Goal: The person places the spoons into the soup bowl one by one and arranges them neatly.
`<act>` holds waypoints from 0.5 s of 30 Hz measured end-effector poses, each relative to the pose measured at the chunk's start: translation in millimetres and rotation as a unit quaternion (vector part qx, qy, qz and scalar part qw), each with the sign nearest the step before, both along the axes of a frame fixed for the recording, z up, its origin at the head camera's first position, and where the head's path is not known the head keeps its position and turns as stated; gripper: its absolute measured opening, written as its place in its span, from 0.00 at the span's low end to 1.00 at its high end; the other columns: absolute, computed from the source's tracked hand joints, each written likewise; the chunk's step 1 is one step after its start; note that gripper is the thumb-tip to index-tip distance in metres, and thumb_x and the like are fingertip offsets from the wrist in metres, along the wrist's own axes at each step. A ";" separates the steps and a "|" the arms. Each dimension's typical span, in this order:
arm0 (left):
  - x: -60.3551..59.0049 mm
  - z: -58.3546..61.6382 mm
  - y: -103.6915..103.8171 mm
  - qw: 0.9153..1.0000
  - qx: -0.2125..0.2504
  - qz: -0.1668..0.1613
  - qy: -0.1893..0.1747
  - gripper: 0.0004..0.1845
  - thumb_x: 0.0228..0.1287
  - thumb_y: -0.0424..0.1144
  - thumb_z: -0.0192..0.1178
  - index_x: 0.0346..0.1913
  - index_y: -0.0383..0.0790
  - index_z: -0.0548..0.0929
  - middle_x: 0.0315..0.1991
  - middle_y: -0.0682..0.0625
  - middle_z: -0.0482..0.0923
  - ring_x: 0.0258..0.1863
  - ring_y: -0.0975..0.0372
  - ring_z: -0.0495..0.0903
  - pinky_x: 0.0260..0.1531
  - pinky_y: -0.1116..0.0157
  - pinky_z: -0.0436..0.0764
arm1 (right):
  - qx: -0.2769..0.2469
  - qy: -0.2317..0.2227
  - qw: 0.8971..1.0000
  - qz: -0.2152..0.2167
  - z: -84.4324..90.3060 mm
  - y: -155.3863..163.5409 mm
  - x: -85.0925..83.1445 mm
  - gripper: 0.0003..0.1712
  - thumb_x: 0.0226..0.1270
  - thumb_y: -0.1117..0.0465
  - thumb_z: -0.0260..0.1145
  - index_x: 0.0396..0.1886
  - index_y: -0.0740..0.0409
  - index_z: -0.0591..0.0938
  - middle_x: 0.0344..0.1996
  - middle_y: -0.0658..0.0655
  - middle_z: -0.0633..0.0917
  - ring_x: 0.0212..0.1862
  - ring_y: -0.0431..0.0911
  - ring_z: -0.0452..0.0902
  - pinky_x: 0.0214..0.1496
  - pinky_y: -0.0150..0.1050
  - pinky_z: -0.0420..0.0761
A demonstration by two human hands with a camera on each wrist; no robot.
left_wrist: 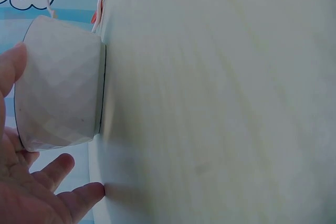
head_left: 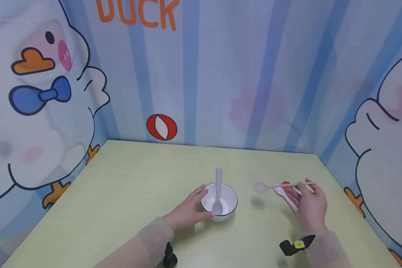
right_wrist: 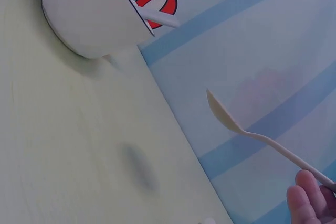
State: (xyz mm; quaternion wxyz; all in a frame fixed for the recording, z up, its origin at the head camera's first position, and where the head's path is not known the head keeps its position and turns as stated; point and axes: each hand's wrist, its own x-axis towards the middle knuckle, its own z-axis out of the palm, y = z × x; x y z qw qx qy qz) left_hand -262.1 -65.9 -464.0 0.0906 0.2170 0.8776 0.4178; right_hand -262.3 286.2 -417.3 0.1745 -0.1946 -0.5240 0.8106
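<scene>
Pale pink long-handled plastic spoon [head_left: 274,185], held clear of the pale green table [head_left: 127,193] to the right of the small white faceted bowl [head_left: 225,208]. The right hand [head_left: 307,203] pinches the handle near its far end between curled fingertips [right_wrist: 307,195], so the shallow spoon head points toward the bowl and hangs well ahead of the grip, with its shadow on the table below. A second, white plastic spoon [head_left: 218,191] stands inside the bowl, its handle leaning over the far rim. The left hand [head_left: 189,212] rests against the bowl's left wall with relaxed, straight fingers, bracing rather than clasping it. A pink and orange item [head_left: 284,193] lies on the table beneath the right hand, partly hidden; what it is cannot be told. Judged from this position, good handling calls for a level spoon head, a firm pinch, and a bowl kept steady against sliding.
</scene>
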 end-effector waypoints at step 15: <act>0.5 1.4 0.2 1.000 -0.007 0.000 -0.001 0.47 0.58 0.58 0.65 0.75 0.42 0.57 0.77 0.53 0.44 0.75 0.54 0.45 0.68 0.47 0.54 | 0.013 0.018 0.994 0.109 20.7 -34.7 -14.0 0.16 0.69 0.60 0.62 0.52 0.52 0.68 0.35 0.55 0.82 0.31 0.46 0.86 0.39 0.38 0.83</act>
